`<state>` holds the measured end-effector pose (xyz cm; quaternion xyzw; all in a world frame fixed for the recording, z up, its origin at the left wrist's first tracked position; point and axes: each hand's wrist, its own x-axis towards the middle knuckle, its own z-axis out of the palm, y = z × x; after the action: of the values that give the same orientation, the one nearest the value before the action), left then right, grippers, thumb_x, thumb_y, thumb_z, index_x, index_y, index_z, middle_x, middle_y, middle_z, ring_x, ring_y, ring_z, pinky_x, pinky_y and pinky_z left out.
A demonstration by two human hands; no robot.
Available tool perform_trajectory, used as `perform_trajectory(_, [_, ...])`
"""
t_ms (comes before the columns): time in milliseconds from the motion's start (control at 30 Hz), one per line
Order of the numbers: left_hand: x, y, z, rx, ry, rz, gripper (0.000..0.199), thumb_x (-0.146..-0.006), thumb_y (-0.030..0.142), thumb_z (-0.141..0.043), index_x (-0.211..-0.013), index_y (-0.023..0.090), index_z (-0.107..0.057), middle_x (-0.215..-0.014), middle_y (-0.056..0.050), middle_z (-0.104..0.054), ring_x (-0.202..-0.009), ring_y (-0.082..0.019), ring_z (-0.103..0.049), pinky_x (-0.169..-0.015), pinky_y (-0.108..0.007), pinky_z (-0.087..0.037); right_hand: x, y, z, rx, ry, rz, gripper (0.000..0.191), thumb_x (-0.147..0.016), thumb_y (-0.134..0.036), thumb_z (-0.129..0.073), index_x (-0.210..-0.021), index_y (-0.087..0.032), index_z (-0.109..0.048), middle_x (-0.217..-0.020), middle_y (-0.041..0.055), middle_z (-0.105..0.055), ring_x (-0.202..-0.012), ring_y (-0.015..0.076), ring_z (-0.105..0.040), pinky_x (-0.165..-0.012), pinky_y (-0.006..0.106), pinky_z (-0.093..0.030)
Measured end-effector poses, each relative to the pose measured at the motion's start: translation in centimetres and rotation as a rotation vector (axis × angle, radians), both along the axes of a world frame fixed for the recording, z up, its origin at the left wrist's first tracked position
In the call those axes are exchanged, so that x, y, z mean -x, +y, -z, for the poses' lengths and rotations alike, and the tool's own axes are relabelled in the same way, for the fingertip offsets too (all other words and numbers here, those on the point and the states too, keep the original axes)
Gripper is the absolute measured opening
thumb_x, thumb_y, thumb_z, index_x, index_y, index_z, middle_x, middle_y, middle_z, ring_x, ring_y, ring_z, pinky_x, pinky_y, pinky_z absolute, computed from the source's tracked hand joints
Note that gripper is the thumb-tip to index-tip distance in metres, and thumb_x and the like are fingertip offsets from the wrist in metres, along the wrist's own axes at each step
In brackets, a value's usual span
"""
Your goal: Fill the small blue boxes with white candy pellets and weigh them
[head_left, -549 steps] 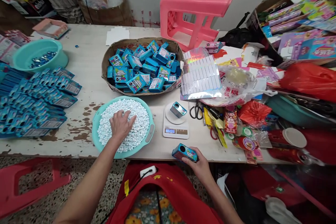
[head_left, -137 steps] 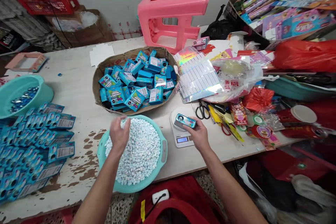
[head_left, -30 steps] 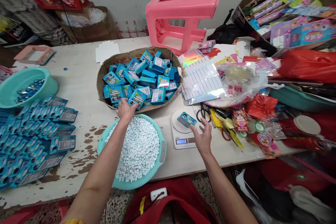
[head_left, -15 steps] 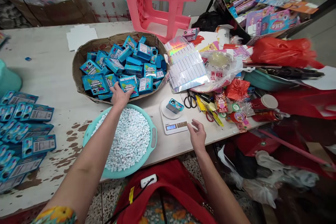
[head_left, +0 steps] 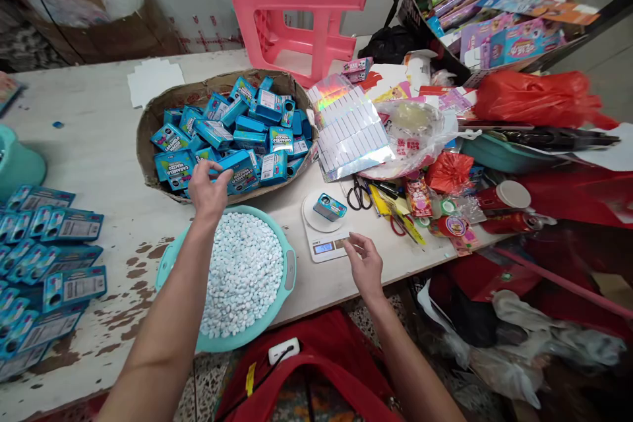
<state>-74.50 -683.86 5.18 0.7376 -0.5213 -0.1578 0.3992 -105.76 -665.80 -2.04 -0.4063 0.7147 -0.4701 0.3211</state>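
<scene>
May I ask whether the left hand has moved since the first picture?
Yes, the left hand went forward, from the bowl to the cardboard tray.

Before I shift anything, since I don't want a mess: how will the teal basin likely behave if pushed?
The teal basin is probably stiff, as it keeps its rounded shape under load. Piled with white pieces, it is likely rather heavy to push. Those pieces look small, rounded and loose, so a jolt could make some roll out.
</scene>
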Motion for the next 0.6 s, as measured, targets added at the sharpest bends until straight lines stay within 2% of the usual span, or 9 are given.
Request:
perform_trajectory(67, [1.3, 2.3, -1.4, 0.16, 0.17, 0.065, 0.019, -0.071, 0.032, -0.067, -0.079, 0.02, -0.054, -0.099, -0.003, -0.058, -0.093, -0.019, -0.057, -0.081, -0.029, -0.044, -1.3, -0.8, -1.8, 0.061, 0.007, -0.075, 0.032, -0.08, -0.037, -0.061, -0.106, -0.019, -0.06, -0.105, 0.0094, -0.063, -0.094, 0.0208, -0.061, -0.086, 0.043, -0.05])
perform_trajectory(133, [3.5, 4.9, -2.3, 0.17, 0.377, 0.212, 0.02, -0.068, 0.03, -0.07, -0.076, 0.02, -0.055, -0.103, -0.004, -0.058, -0.097, -0.019, -0.057, -0.078, -0.026, -0.045, -2.3, -1.5, -3.6, 0.119, -0.019, -0.145, 0.043, -0.077, -0.035, -0.065, -0.116, -0.021, -0.055, -0.116, 0.0102, -0.059, -0.104, 0.0224, -0.059, -0.09, 0.044, -0.048])
perform_trajectory(233, [8.0, 7.8, -2.1, -0.11, 0.585, 0.633, 0.017, -0.07, 0.03, -0.069, -0.074, 0.019, -0.057, -0.099, -0.005, -0.061, -0.085, -0.017, -0.059, -0.071, -0.026, -0.046, -2.3, -1.8, -5.2, 0.097, -0.124, -0.244, 0.071, -0.065, -0.034, -0.077, -0.128, -0.023, -0.045, -0.125, 0.0103, -0.055, -0.111, 0.0253, -0.056, -0.093, 0.044, -0.047])
perform_trajectory(300, [10.9, 8.2, -1.1, -0.281, 0.606, 0.869, 0.019, -0.075, 0.032, -0.065, -0.088, 0.02, -0.059, -0.097, -0.006, -0.062, -0.08, -0.016, -0.06, -0.069, -0.028, -0.048, -1.1, -1.3, -5.3, -0.032, -0.231, -0.289, 0.062, -0.065, -0.035, -0.077, -0.119, -0.022, -0.05, -0.111, 0.0078, -0.063, -0.098, 0.0239, -0.062, -0.085, 0.041, -0.052])
perform_trajectory(367, [13.2, 7.0, 0.4, -0.278, 0.493, 0.926, 0.03, -0.078, 0.034, -0.062, -0.105, 0.022, -0.055, -0.104, -0.007, -0.061, -0.089, -0.019, -0.06, -0.076, -0.032, -0.048, 0.8, -0.3, -4.8, -0.155, -0.307, -0.251, 0.045, -0.069, -0.036, -0.074, -0.107, -0.021, -0.056, -0.095, 0.0041, -0.068, -0.083, 0.0208, -0.064, -0.077, 0.038, -0.054])
perform_trajectory(433, [15.2, 4.9, 2.0, -0.18, 0.244, 0.909, 0.045, -0.077, 0.032, -0.063, -0.12, 0.025, -0.049, -0.123, -0.01, -0.054, -0.112, -0.024, -0.052, -0.09, -0.038, -0.044, 2.6, 0.8, -4.3, -0.187, -0.32, -0.154, 0.042, -0.068, -0.036, -0.075, -0.102, -0.021, -0.057, -0.092, 0.0028, -0.068, -0.08, 0.02, -0.064, -0.076, 0.037, -0.054])
perform_trajectory(500, [17.0, 2.9, 3.5, -0.165, -0.046, 0.978, 0.055, -0.075, 0.027, -0.066, -0.126, 0.027, -0.046, -0.135, -0.01, -0.045, -0.126, -0.028, -0.039, -0.098, -0.043, -0.037, 3.8, 1.5, -3.9, -0.178, -0.304, -0.083, 0.044, -0.064, -0.035, -0.078, -0.1, -0.02, -0.058, -0.091, 0.0026, -0.069, -0.081, 0.0202, -0.064, -0.079, 0.037, -0.054])
perform_trajectory(533, [17.8, 2.1, 4.0, -0.203, -0.167, 1.048, 0.054, -0.074, 0.024, -0.065, -0.125, 0.027, -0.048, -0.135, -0.01, -0.045, -0.126, -0.029, -0.038, -0.099, -0.044, -0.036, 4.1, 1.7, -3.9, -0.177, -0.306, -0.065, 0.044, -0.063, -0.034, -0.079, -0.099, -0.02, -0.059, -0.091, 0.0026, -0.069, -0.082, 0.0203, -0.064, -0.079, 0.037, -0.054])
perform_trajectory(600, [18.7, 1.4, 4.3, -0.299, -0.319, 1.145, 0.04, -0.076, 0.023, -0.062, -0.115, 0.024, -0.054, -0.124, -0.01, -0.053, -0.117, -0.028, -0.047, -0.094, -0.042, -0.04, 4.0, 1.7, -3.9, -0.186, -0.353, -0.026, 0.044, -0.061, -0.033, -0.081, -0.098, -0.021, -0.06, -0.091, 0.0022, -0.07, -0.081, 0.0198, -0.065, -0.079, 0.037, -0.054])
